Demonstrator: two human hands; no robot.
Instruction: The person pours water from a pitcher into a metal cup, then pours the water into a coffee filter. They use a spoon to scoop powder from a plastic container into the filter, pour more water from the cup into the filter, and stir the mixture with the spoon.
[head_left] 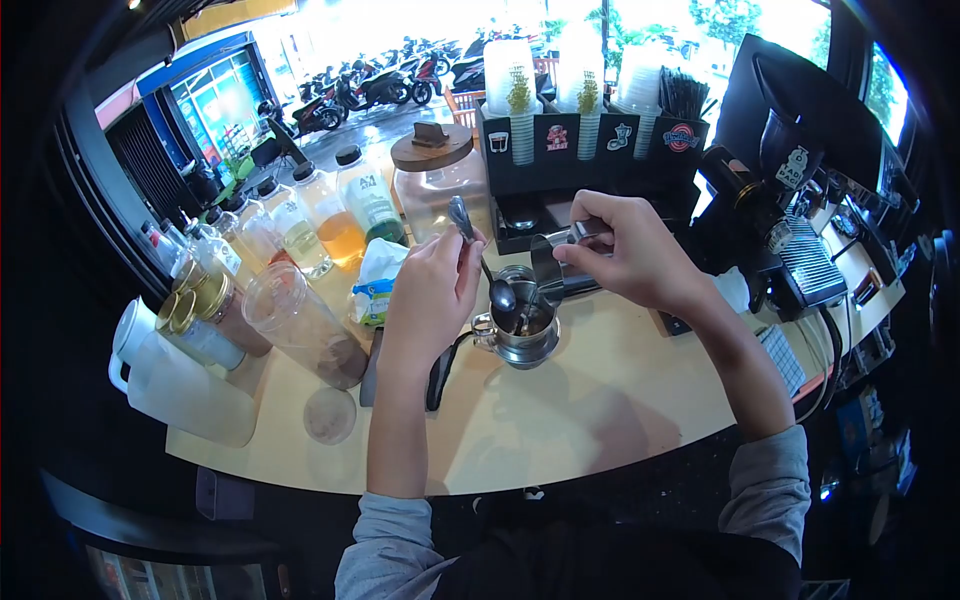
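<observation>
My left hand is closed around the handle of a metal spoon, whose bowl hangs down over the mouth of a steel cup. The cup stands upright on the counter, with a side handle toward the left and dark contents inside. My right hand grips a small metal pitcher by its handle, tilted with its rim just above the cup. Whether liquid is flowing from it is hard to make out. A dark cloth or mat lies partly hidden behind my left wrist.
An open clear canister with brown powder stands left, near a round lid and a white jug. Bottles line the back left. A cup holder is behind, and an espresso machine at right.
</observation>
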